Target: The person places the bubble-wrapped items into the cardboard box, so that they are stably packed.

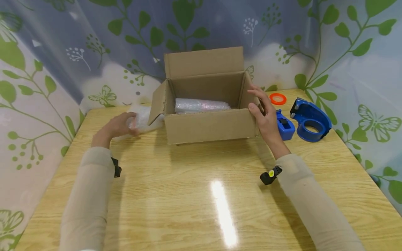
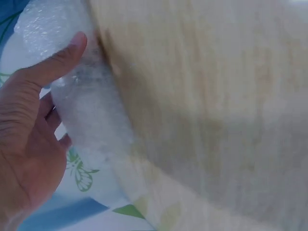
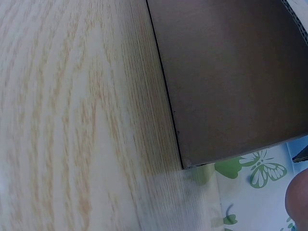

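In the head view my left hand (image 1: 120, 124) grips a clear bubble-wrapped bundle (image 1: 146, 118) beside the box's left flap. The left wrist view shows the thumb laid over the bubble wrap (image 2: 91, 106) and the other fingers partly hidden behind it. A cardboard box (image 1: 210, 125) stands with its top flaps raised or folded out. My right hand (image 1: 266, 118) holds its right side near the front corner, thumb at the rim. Inside the box lies another bubble-wrapped bundle (image 1: 201, 105). In the right wrist view, the box's cardboard side (image 3: 231, 82) fills much of the picture.
Right of the box are an orange-red ring of tape (image 1: 277, 94), a small blue dispenser (image 1: 285, 130) and a larger blue tape dispenser (image 1: 314, 118). A leaf-patterned curtain (image 1: 194, 28) hangs around the wooden table (image 1: 176, 195).
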Tool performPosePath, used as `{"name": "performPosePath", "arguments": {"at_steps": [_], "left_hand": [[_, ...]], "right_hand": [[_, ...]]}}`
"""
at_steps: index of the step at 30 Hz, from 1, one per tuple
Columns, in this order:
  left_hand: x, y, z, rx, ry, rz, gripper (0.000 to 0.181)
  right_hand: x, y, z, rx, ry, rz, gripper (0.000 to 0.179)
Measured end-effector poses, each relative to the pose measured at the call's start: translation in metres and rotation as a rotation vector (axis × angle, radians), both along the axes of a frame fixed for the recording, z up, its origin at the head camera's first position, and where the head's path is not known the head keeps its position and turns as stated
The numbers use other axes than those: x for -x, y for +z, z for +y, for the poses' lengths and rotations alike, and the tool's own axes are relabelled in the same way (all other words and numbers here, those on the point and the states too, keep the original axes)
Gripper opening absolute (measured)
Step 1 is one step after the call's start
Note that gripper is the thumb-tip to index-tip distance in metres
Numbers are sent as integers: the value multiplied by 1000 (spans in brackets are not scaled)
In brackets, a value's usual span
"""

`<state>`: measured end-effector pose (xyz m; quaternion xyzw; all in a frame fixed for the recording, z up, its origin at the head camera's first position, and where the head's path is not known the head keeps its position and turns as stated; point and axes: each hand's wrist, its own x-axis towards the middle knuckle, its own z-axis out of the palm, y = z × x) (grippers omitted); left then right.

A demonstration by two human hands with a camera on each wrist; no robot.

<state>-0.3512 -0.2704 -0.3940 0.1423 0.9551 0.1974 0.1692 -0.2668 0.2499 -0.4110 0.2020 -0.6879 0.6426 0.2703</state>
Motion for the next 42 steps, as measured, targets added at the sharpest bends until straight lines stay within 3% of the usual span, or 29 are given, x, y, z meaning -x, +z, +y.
{"name": "performPosePath", "arguments": {"at_steps": [9, 14, 18, 28, 42], "left_hand": [[-8, 1, 2, -45, 22, 47, 93], [-11, 2, -9, -52, 53, 60, 93], [-15, 9, -17, -61, 78, 73, 99], [-22, 46, -23, -10, 118, 171, 105], [-21, 109, -6, -22, 98, 237, 99]], "right_hand": [[-2, 2, 0, 2, 5, 10, 42], [-1, 2, 0, -1, 11, 10, 42], [-1, 2, 0, -1, -3, 4, 42], [-24, 26, -12, -5, -3, -29, 45], [-25, 26, -12, -14, -7, -25, 45]]}}
